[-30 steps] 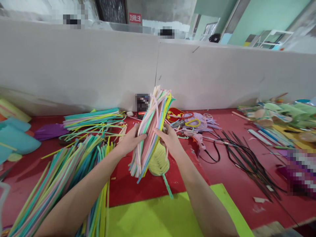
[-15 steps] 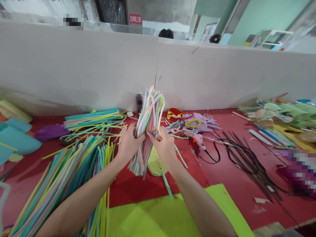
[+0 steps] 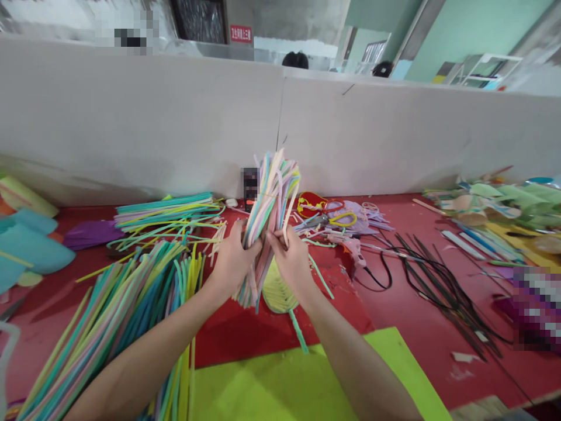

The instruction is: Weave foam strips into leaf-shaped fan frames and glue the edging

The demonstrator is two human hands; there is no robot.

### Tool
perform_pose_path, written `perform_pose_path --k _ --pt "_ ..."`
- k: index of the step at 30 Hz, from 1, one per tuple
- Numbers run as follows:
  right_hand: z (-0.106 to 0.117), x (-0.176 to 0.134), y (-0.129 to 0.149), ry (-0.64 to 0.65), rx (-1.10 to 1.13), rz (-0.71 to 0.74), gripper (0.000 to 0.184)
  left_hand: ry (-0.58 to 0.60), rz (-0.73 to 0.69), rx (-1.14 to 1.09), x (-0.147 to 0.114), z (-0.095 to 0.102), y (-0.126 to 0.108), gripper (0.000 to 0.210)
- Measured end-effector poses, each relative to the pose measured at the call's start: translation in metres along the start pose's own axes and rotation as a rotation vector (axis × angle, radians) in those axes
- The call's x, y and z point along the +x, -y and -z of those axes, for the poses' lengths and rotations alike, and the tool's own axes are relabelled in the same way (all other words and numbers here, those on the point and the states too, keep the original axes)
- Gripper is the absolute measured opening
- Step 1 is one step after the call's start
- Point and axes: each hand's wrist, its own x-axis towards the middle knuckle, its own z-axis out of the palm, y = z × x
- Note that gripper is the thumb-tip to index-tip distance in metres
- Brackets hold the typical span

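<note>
Above the red table (image 3: pixel 394 304), your left hand (image 3: pixel 232 260) and right hand (image 3: pixel 291 263) clasp one upright bundle of sticks (image 3: pixel 269 204), fingers closed. It looks gathered; many sticks (image 3: pixel 109 316) lie loose alongside.

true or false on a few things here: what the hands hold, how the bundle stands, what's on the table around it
1. Both hands grip one bundle of pastel sticks. True: the left hand and right hand close round its middle.
2. The bundle lies flat on the table. False: it is held nearly upright above the red table.
3. A larger heap of sticks lies to the left. True.
4. A green sheet lies nearest the camera. True.
5. The black cables lie left of the hands. False: they lie to the right.
</note>
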Motion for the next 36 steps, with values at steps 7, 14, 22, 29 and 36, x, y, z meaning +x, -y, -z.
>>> perform_pose_path --k 7,14,22,29,36 --pt "0.004 0.002 -0.002 0.082 -0.082 0.041 0.018 0.005 -0.045 -0.057 0.006 -0.009 0.01 0.027" --pt "0.005 0.003 0.001 0.037 0.036 0.011 0.021 0.056 -0.106 -0.23 0.015 -0.015 0.02 0.032" --pt "0.011 0.008 0.001 0.024 0.116 -0.023 0.023 0.113 -0.109 -0.309 0.018 -0.017 0.024 0.04" --pt "0.01 0.009 -0.002 0.116 0.322 -0.119 0.024 0.107 0.009 -0.288 0.016 -0.016 0.019 0.039" --pt "0.014 0.01 0.006 0.255 0.811 -0.36 0.025 0.33 0.103 -0.6 0.009 -0.019 0.019 0.059"
